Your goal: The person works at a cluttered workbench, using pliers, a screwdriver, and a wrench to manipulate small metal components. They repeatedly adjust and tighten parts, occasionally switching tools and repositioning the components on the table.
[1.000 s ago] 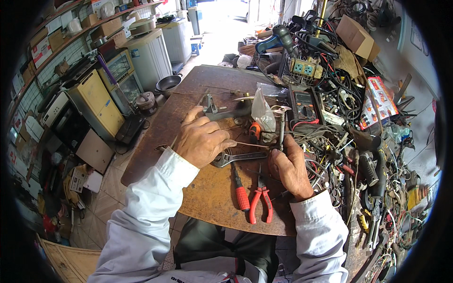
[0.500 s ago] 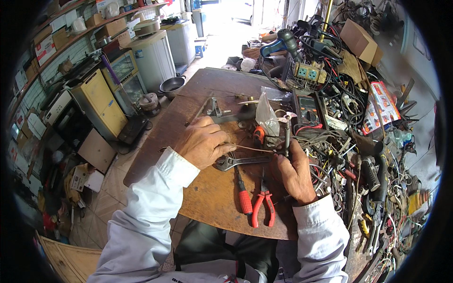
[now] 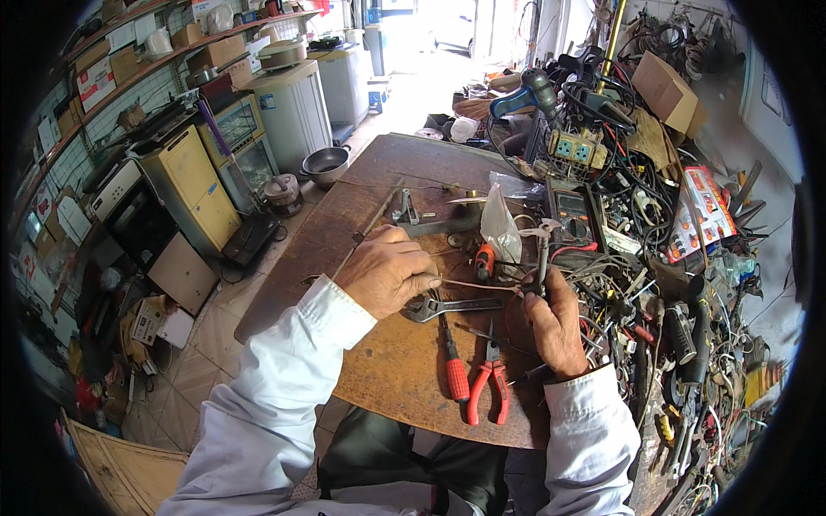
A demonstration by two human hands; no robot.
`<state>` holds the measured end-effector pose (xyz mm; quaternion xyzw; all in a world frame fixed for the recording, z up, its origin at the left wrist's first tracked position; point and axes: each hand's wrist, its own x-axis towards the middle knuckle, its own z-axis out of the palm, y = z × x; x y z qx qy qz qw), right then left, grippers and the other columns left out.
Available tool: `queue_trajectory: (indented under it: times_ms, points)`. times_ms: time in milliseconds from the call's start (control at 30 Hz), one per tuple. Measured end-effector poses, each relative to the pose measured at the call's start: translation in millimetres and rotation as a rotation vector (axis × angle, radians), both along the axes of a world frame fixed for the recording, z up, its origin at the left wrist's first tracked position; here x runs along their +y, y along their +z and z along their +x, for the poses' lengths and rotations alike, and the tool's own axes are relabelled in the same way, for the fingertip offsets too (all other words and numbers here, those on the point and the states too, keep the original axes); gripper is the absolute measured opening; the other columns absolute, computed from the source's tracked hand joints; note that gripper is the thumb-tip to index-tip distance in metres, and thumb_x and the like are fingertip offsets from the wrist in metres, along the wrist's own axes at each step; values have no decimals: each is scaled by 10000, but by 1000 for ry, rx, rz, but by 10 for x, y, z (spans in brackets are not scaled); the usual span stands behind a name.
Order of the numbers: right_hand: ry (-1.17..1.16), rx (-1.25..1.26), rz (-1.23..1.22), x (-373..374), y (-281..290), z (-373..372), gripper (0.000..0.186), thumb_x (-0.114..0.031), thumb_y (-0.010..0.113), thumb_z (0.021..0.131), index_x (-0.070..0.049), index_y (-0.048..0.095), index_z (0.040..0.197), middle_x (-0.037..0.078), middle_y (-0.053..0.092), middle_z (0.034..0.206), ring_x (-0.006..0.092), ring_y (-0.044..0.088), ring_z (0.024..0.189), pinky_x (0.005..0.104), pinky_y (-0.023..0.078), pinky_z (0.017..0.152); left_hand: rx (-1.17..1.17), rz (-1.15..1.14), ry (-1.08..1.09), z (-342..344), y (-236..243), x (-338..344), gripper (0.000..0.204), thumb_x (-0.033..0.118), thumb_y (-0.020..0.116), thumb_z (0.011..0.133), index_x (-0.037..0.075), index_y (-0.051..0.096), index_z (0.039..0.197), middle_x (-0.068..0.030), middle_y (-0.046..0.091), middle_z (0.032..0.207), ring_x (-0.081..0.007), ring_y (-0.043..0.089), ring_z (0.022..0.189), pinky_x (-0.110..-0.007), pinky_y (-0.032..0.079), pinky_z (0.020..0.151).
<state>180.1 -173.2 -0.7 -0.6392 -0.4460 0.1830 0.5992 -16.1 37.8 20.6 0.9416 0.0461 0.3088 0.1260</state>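
Observation:
My left hand is closed, thumb and fingers pinching one end of a thin copper-coloured wire. The wire runs across to my right hand, where its far end meets the fingers. My right hand is wrapped round a slim dark metal tool, held upright with its wide light head on top; its exact kind is unclear. Just under the wire lies an adjustable wrench. Nearer me on the worn wooden table rest a red-handled screwdriver and red-handled pliers.
Beyond the wire are a clear plastic bag, an orange-and-black handle and metal parts. A multimeter borders a dense heap of cables and tools on the right. A pan stands past the table's left edge.
The whole view has shifted slightly, so the table and tools sit a little lower and further right. Both hands keep their holds; the upright tool tilts slightly differently.

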Motion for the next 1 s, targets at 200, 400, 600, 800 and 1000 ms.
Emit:
queue_trajectory:
  times_ms: [200, 400, 600, 800, 1000]
  points:
    - [-40, -138, -17, 6, -103, 31, 158, -79, 548, 908, 45, 513, 999, 134, 536, 787, 182, 447, 764, 352, 450, 708, -38, 201, 57, 66, -73, -120, 249, 308, 794, 845, 75, 715, 803, -59, 660, 759, -285, 611, 816, -424, 483, 888]
    - [46, 44, -14, -3, -22, 9, 164, -75, 524, 929, 28, 549, 1055, 51, 549, 820, 126, 478, 785, 315, 443, 695, -39, 94, -16, 41, -9, -63, 267, 294, 807, 823, 67, 680, 762, -63, 641, 742, -292, 587, 790, -431, 469, 831]
    - [31, 124, 63, 32, -120, 45, 142, -64, 511, 939, -4, 553, 1060, 10, 533, 782, 86, 480, 677, 265, 413, 598, -97, 177, 19, 15, -5, -20, 333, 317, 902, 694, 65, 725, 820, -50, 668, 783, -284, 611, 833, -411, 490, 831]
    - [74, 254, 73, 42, -134, 114, 158, -60, 503, 923, -18, 548, 1069, 19, 525, 780, 95, 482, 597, 248, 400, 524, -153, 50, 74, -21, 64, 11, 342, 221, 948, 620, 64, 755, 855, -71, 704, 838, -277, 649, 872, -405, 532, 772]
    - [70, 256, 30, 35, -78, 88, 147, -72, 513, 923, -11, 540, 1054, 20, 526, 771, 93, 477, 567, 251, 394, 507, -155, -2, 60, -17, -18, 65, 193, 156, 895, 709, 43, 760, 789, -88, 708, 745, -272, 668, 710, -396, 533, 674]
